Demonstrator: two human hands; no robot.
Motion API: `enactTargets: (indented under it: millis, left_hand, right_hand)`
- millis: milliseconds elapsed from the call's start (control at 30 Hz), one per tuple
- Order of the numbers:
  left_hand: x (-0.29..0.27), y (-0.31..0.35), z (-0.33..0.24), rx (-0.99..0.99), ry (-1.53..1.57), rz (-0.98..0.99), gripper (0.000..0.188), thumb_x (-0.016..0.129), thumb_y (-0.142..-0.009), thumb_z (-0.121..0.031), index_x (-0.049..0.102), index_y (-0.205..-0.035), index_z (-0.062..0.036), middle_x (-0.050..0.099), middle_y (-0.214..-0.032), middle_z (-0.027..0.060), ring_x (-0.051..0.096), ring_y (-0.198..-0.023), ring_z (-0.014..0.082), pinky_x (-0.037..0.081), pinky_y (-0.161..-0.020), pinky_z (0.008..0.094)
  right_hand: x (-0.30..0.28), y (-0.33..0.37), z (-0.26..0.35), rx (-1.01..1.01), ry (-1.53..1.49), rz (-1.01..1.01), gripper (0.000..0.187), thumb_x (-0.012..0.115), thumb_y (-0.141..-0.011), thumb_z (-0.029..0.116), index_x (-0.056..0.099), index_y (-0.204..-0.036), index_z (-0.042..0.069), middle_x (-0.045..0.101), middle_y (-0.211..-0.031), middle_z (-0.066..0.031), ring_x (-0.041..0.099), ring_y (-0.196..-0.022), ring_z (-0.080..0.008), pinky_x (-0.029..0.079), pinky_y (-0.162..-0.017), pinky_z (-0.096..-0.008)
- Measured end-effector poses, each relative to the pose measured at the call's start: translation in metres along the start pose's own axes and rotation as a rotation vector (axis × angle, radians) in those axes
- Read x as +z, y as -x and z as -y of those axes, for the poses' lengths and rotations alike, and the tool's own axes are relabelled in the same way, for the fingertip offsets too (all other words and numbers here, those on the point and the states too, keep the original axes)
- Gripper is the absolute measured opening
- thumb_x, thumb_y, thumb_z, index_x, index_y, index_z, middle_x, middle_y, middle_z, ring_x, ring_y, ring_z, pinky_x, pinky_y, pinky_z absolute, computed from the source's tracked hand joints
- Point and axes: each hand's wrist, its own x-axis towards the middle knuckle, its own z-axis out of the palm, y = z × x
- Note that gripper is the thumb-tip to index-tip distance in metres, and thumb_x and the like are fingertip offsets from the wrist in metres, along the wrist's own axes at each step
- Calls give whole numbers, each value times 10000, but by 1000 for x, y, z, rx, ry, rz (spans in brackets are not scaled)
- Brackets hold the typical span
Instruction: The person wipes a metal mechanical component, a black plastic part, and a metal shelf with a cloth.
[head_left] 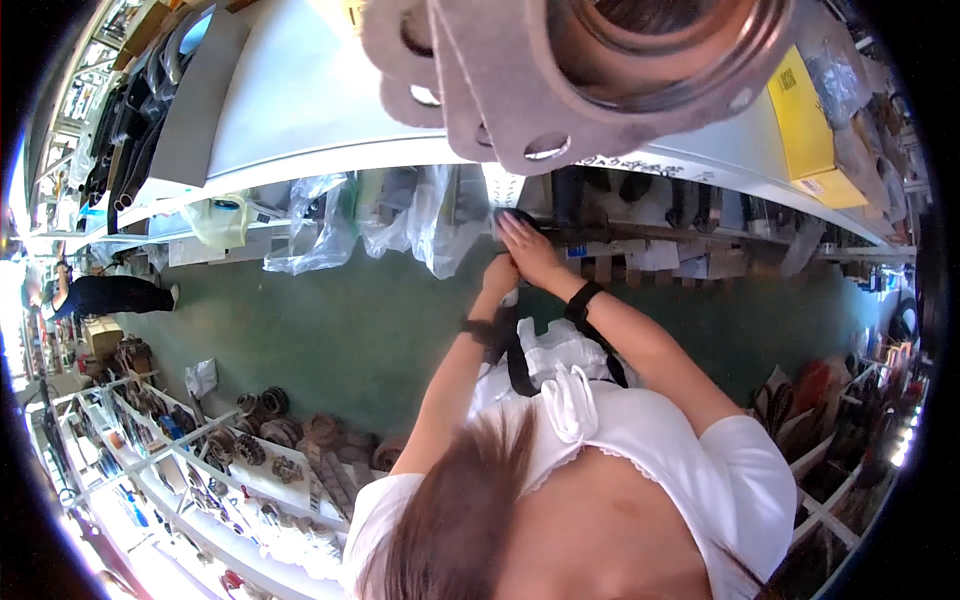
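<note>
Both my hands meet at the front of the shelf. My right hand [530, 248] lies over a dark thing [514, 216] below the shelf edge, its fingers close together on it. My left hand [500, 274] is closed right beside it, touching the right hand. What it grips is hidden by the fingers. I cannot make out the kind of the dark thing. Overhead, close to the camera, a large grey metal flange [600, 90] with bolt holes and a round opening juts into view.
A white shelf [300, 110] spans the front, with plastic-bagged parts [430, 220] on the level below. A yellow box [805, 130] stands at its right. Behind me a rack [230, 490] holds metal parts. Another person [120, 293] stands far left on the green floor [330, 330].
</note>
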Motion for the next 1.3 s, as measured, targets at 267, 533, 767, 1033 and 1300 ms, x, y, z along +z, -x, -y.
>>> enactTargets:
  millis: [267,533,767,1033,1300]
  left_hand:
    - [-6,22,-33,441,-63,92,287,475,-757,-133,560,-1005,-18,575,-966,209,555,-847,355,435,-702,412]
    - [-16,24,-82,215,-113,229,233,462,-739,-112,608,-911,-51,604,-890,162,566,-810,333,439,-689,400]
    - [-9,20,-51,170,-98,19,194,451,-713,-96,623,-798,-69,615,-781,135,575,-762,326,445,-679,392]
    - [-34,27,-80,-21,92,-444,559,461,-767,-64,224,-1273,-48,565,-906,169,571,-776,248,437,-693,346]
    - [-40,8,-110,-47,109,-275,702,448,-769,-126,74,-1363,-151,536,-1049,233,543,-892,395,425,-737,417]
  right_hand:
    - [-62,52,13,99,-379,64,538,450,-731,-33,328,-1253,9,336,-1291,-175,333,-1195,-314,303,-984,-371]
    - [-92,82,0,245,-542,-17,506,462,-751,4,343,-1242,-3,336,-1289,-206,392,-1142,-332,364,-921,-375]
    - [-54,99,-24,621,-602,1,545,503,-785,153,307,-1275,14,309,-1309,-214,407,-1119,-350,403,-861,-378]
    - [-73,51,-29,396,-587,-431,557,514,-809,222,294,-1285,34,336,-1294,-195,356,-1161,-362,349,-924,-398]
    - [-38,50,-44,560,-578,-235,474,442,-847,180,307,-1273,22,354,-1281,-185,347,-1172,-342,323,-951,-388]
